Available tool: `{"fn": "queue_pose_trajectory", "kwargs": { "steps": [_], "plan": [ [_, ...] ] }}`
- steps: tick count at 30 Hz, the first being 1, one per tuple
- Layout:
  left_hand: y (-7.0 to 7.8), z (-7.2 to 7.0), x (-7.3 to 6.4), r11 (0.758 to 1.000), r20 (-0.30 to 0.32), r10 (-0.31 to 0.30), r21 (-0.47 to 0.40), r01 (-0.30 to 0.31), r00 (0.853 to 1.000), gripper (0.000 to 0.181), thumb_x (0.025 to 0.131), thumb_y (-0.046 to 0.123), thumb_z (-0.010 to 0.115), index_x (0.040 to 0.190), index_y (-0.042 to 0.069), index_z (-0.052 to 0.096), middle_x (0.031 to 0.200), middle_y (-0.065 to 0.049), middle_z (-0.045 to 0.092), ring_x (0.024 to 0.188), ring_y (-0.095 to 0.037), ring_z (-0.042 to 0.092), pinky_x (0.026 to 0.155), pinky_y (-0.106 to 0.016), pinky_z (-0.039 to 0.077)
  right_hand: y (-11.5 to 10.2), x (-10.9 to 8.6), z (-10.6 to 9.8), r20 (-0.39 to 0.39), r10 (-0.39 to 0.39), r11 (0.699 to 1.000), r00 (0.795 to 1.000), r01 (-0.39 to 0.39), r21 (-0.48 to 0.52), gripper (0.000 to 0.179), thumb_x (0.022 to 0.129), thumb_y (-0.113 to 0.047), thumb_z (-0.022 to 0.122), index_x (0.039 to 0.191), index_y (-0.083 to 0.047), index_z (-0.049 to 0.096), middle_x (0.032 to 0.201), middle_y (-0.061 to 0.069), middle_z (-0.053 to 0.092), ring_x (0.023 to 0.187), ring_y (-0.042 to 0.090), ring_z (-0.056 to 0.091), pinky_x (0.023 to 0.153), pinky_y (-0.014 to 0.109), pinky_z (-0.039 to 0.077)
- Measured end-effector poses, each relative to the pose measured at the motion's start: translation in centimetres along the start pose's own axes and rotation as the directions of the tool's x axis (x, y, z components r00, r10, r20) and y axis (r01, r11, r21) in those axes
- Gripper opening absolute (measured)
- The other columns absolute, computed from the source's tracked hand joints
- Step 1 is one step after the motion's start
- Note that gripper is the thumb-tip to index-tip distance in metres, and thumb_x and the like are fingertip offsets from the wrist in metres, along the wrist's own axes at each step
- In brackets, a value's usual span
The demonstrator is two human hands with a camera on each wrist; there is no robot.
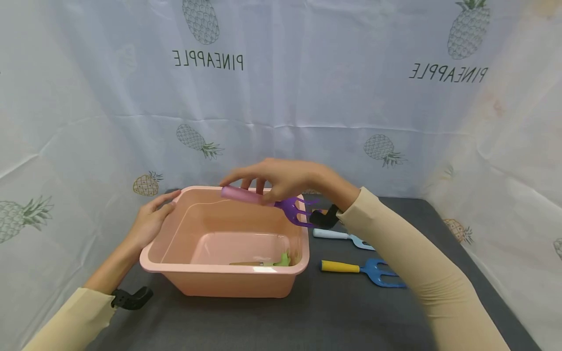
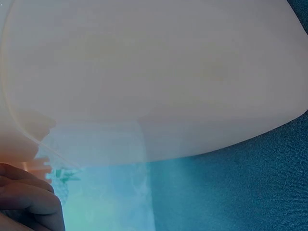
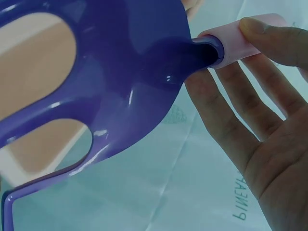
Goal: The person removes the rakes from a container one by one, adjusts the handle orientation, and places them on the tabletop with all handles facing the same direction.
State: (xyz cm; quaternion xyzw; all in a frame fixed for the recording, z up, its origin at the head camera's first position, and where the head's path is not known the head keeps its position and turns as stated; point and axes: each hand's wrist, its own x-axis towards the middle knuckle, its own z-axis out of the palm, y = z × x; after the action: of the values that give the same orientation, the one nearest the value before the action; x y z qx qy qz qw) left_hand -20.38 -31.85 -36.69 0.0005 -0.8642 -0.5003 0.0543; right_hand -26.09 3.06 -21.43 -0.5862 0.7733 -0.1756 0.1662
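Observation:
My right hand point(image 1: 285, 176) holds a hand fork point(image 1: 291, 210) by its pink handle, over the right side of a pink plastic basin point(image 1: 224, 288). In the right wrist view the thumb and fingers pinch that pink handle point(image 3: 236, 43), with the purple fork head point(image 3: 125, 72) filling the left side. At the basin's left rim, my left hand point(image 1: 151, 222) grips the edge. Its curled fingers point(image 2: 33, 197) show low in the left wrist view beside the pale basin wall point(image 2: 144, 72). Inside the basin lies a tool with a green head point(image 1: 283, 260), partly hidden by the front wall.
Right of the basin, a blue fork with a yellow handle point(image 1: 340, 266) lies on the dark table point(image 1: 281, 324). Behind it is a light blue fork point(image 1: 331, 234), partly covered by the right sleeve. An orange piece shows farther back. A pineapple-print curtain point(image 1: 281, 92) borders the table.

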Motion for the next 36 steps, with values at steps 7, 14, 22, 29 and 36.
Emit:
{"fn": "queue_pose_trajectory", "kwargs": {
  "steps": [7,14,22,29,36],
  "plan": [
    [-0.1,-0.1,0.0,1.0,0.004,-0.011,-0.011,0.011,1.0,0.057,0.111,0.04,0.041,0.162,0.015,0.036,0.157,-0.027,0.044,0.092,0.014,0.06,0.076,-0.016,0.056,0.4,-2.5,0.1,-0.023,-0.009,0.998,1.0,0.008,-0.055,0.074,0.09,0.004,0.054,0.155,-0.03,0.047,0.131,0.002,0.068,0.097,0.012,0.073,0.078,0.029,0.06],
    [-0.1,-0.2,0.0,1.0,0.019,-0.014,-0.016,0.014,1.0,0.059,0.111,0.042,0.04,0.163,0.015,0.033,0.158,-0.028,0.042,0.093,0.014,0.06,0.076,-0.017,0.056,0.7,-5.1,0.6,-0.039,0.067,0.993,0.997,-0.07,-0.09,0.07,0.094,0.0,0.061,0.154,-0.033,0.047,0.13,0.0,0.068,0.1,0.017,0.072,0.076,0.027,0.061],
    [-0.2,0.0,0.1,1.0,0.011,-0.009,-0.023,0.009,1.0,0.058,0.111,0.041,0.04,0.163,0.014,0.034,0.156,-0.027,0.045,0.093,0.013,0.061,0.076,-0.017,0.056,1.5,-8.4,1.5,-0.038,0.163,0.983,0.986,-0.165,-0.076,0.074,0.091,0.0,0.069,0.153,-0.035,0.049,0.135,-0.001,0.067,0.097,0.015,0.072,0.073,0.025,0.061],
    [-0.1,0.1,0.1,1.0,0.006,-0.013,-0.022,0.013,1.0,0.058,0.111,0.041,0.04,0.163,0.015,0.035,0.156,-0.027,0.044,0.091,0.012,0.061,0.075,-0.018,0.057,3.1,-11.4,2.7,-0.035,0.23,0.969,0.973,-0.232,-0.081,0.074,0.09,0.0,0.07,0.152,-0.034,0.05,0.126,-0.003,0.069,0.095,0.012,0.071,0.069,0.026,0.06],
    [-0.2,0.1,0.1,0.999,0.005,-0.023,-0.03,0.023,1.0,0.058,0.111,0.041,0.04,0.163,0.015,0.035,0.157,-0.027,0.043,0.091,0.011,0.062,0.074,-0.019,0.057,5.2,-14.5,3.9,-0.032,0.305,0.952,0.952,-0.306,-0.024,0.079,0.087,0.005,0.068,0.154,-0.031,0.048,0.13,-0.004,0.067,0.093,0.013,0.07,0.07,0.026,0.061]
  ]
}}
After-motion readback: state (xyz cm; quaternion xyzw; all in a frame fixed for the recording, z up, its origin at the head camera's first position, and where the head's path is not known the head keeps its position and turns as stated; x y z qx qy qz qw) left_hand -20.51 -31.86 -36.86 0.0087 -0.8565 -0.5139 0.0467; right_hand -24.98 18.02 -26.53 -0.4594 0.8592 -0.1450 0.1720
